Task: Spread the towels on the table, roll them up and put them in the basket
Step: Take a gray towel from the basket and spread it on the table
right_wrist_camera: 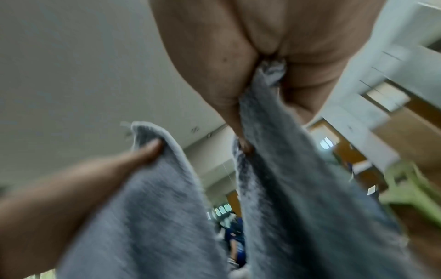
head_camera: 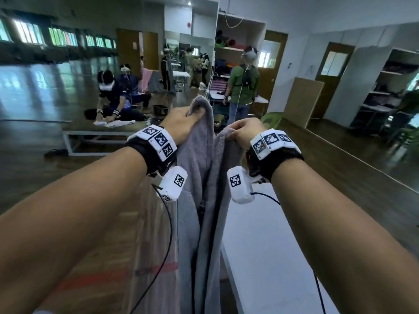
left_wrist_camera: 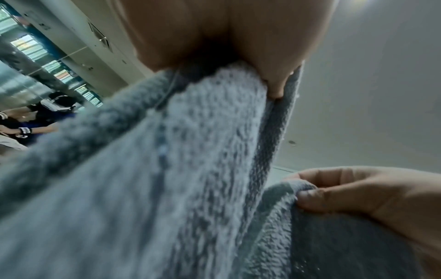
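- The left hand is pinching one top corner of the grey towel, thumb curled over the cloth.
- The right hand is gripping the other top corner just beside it — the towel is hanging down between the two wrists, folds bunched.
- The step in hand looks like opening the towel out for spreading.
- Next, the hands probably need drawing apart, then lowering onto the white table below the right forearm — no basket is showing.

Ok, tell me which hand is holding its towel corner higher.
The left hand. It grips its corner of the grey towel higher in the head view, thumb over the edge, while the right hand pinches the other corner lower, beside it.
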